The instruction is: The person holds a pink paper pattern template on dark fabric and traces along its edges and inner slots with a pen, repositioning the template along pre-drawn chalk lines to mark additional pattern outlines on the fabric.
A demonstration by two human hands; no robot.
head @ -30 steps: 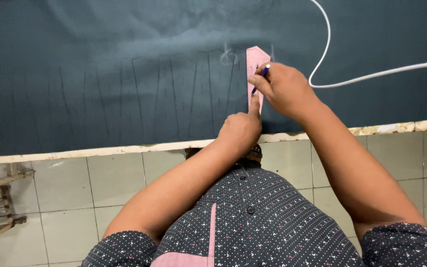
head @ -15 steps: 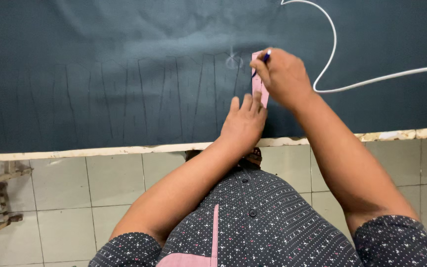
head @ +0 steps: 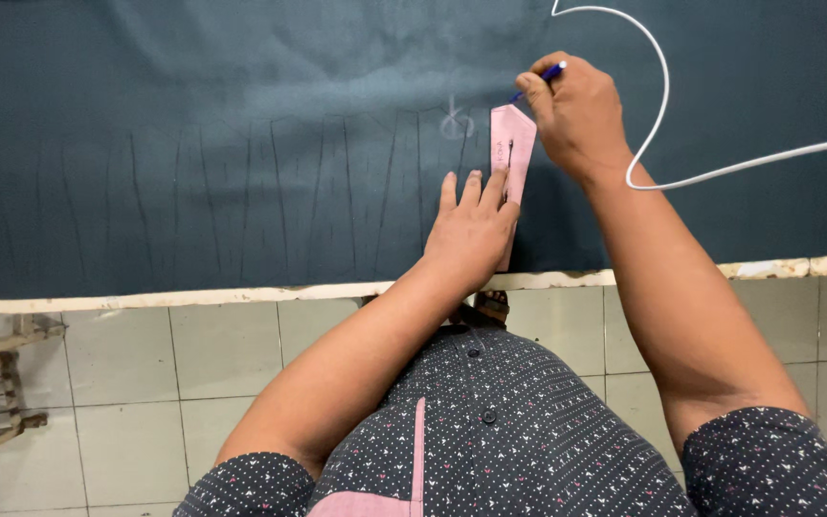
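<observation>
Dark green cloth (head: pixel 193 144) covers the tabletop. On it lies a pink pattern piece (head: pixel 511 158), its lower part pinned under the flat, spread left hand (head: pixel 471 230). Beside its pointed top, the right hand (head: pixel 576 115) grips a blue pen (head: pixel 546 75).

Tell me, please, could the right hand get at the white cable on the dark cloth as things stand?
Probably yes: the white cable curves just beside the right hand with nothing between, though that hand grips a blue pen.

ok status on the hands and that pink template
Left hand flat on pink template. Right hand holds blue pen at its tip. White cable beside right wrist.
</observation>
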